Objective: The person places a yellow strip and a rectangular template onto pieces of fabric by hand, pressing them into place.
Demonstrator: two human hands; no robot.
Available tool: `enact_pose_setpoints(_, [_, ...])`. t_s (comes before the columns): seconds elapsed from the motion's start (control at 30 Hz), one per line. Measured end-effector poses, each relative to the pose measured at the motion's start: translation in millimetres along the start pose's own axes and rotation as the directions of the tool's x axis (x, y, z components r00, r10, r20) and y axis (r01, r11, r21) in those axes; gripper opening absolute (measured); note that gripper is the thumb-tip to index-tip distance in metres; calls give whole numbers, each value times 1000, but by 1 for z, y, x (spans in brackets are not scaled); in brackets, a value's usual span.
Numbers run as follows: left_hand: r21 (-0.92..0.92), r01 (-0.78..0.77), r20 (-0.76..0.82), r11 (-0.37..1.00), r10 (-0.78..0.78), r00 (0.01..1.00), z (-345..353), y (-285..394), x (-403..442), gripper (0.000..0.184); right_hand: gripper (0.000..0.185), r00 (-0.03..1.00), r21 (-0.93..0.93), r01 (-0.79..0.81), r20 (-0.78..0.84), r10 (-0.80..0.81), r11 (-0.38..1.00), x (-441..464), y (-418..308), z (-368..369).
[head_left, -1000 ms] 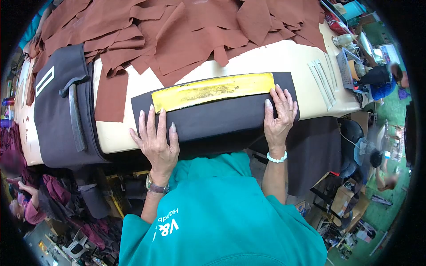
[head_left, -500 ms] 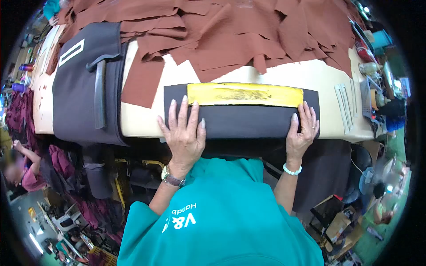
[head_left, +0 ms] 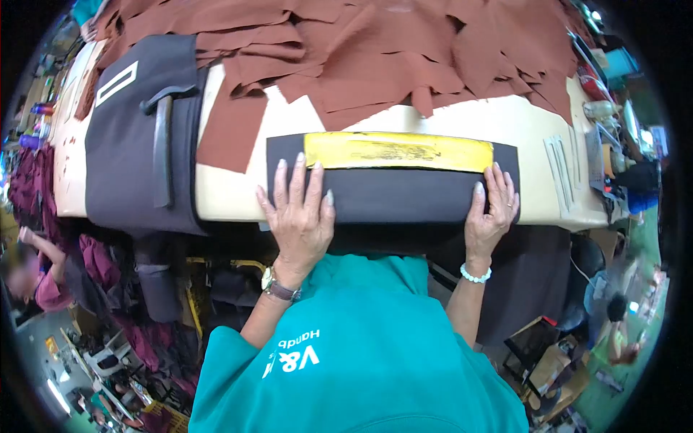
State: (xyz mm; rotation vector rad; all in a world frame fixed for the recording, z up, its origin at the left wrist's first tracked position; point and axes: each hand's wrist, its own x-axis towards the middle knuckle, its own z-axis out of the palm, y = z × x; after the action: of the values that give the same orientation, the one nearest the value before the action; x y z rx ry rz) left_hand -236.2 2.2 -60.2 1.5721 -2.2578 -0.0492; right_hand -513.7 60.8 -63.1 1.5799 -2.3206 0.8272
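The yellow strip [head_left: 401, 151] lies crosswise along the far edge of the dark sheet [head_left: 404, 196]. At the sheet's left, the left hand [head_left: 299, 225] spreads wide; at its right, the right hand [head_left: 489, 225] fans less — both equally close, fingertips [head_left: 315, 177] at the strip's near corners, nothing visibly pinched.

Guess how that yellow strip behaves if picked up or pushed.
The yellow strip is probably stiff: its edges run smooth, without visible creases. Lying flat on the dark sheet, it seems unlikely to roll or tip. Looking thin, it might be light.
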Motion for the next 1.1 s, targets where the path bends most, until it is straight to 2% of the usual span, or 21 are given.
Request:
enact_pose_setpoints(0.33, [69,-26,-47,997,29,998,5,-1,-1,42,31,999,55,-27,-24,29,998,0,-2,-1])
enact_pose_setpoints(1.1, [53,-32,-60,998,35,998,7,-3,-2,41,31,999,65,-50,-19,51,997,-1,-2,0])
